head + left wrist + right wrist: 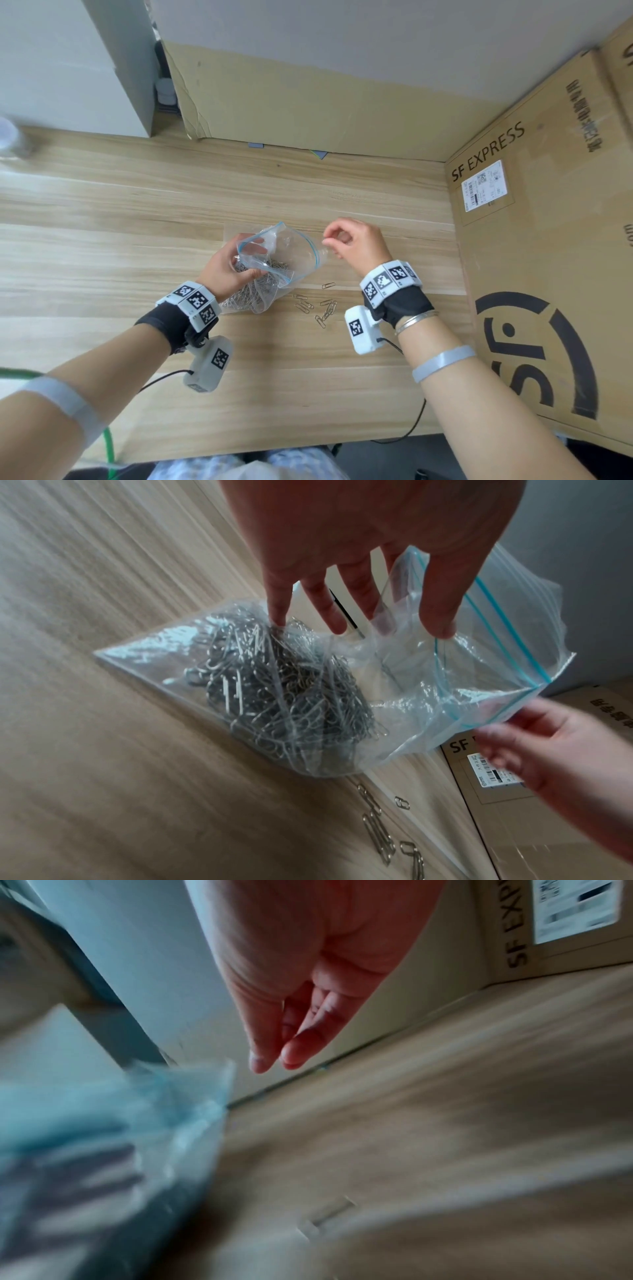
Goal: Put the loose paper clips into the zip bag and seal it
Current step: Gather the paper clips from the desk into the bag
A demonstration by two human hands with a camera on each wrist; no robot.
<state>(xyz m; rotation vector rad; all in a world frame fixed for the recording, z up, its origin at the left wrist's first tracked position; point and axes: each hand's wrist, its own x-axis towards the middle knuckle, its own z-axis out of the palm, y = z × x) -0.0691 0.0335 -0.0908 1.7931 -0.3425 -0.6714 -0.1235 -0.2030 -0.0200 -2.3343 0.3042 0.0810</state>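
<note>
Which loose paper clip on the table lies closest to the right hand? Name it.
The single paper clip lying alone, nearer the right hand; the other loose clips lie clustered together closer to the person.

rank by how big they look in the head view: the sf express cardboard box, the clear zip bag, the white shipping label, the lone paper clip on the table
1. Brown SF Express cardboard box, by far.
2. Clear blue-striped zip bag.
3. White shipping label, somewhat smaller than the bag.
4. Lone silver wire paper clip, tiny.
</note>
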